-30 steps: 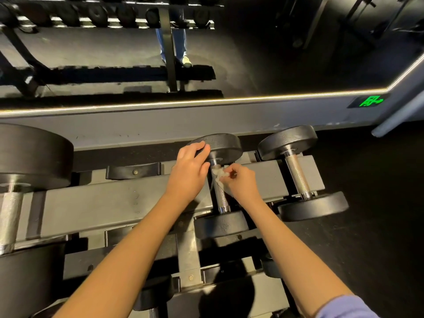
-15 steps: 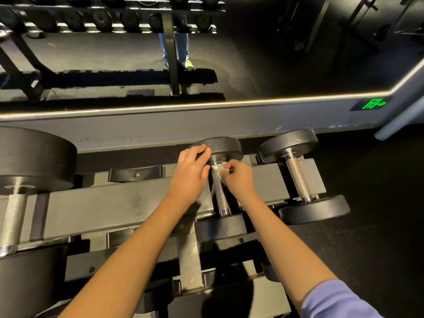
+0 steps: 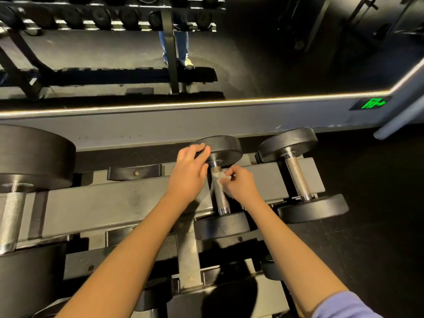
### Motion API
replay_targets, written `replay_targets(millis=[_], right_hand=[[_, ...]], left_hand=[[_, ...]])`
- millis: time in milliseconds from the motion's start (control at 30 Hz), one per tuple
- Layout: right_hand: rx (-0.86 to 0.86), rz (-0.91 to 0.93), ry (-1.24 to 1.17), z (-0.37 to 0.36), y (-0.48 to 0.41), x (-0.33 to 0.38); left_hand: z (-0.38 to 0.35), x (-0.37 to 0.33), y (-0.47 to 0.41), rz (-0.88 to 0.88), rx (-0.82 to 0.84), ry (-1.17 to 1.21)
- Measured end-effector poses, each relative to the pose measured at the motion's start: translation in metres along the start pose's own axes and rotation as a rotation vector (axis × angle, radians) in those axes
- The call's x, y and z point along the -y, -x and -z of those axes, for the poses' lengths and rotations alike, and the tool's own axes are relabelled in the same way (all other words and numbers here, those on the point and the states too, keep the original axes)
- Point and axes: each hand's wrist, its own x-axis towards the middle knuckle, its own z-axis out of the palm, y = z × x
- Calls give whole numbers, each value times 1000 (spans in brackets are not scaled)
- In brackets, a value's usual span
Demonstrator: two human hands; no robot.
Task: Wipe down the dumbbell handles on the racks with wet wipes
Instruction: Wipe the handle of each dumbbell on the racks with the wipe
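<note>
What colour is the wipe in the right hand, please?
The wipe is white; head view.

The wipe (image 3: 219, 176) pinched by the right hand (image 3: 241, 187) is thin, crumpled white cloth on a knurled metal handle (image 3: 219, 195) — rough at the grip, polished bright at the collar (image 3: 223, 211) toward the wrist. The head (image 3: 226, 148) under the left hand (image 3: 188, 175) is matt black, finely grained — the rack beam (image 3: 103, 203) below, dull scuffed grey paint.
</note>
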Motion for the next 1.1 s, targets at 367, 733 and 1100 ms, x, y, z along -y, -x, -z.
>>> replay_targets(millis=[367, 733, 1100], right_hand=[[207, -89, 190, 10, 14, -6], [-102, -14, -74, -7, -5, 2], [27, -75, 38, 15, 25, -20]], left_hand=[[-2, 2, 1, -23, -22, -19], [-1, 2, 0, -55, -22, -62], [0, -6, 0, 2, 66, -114]])
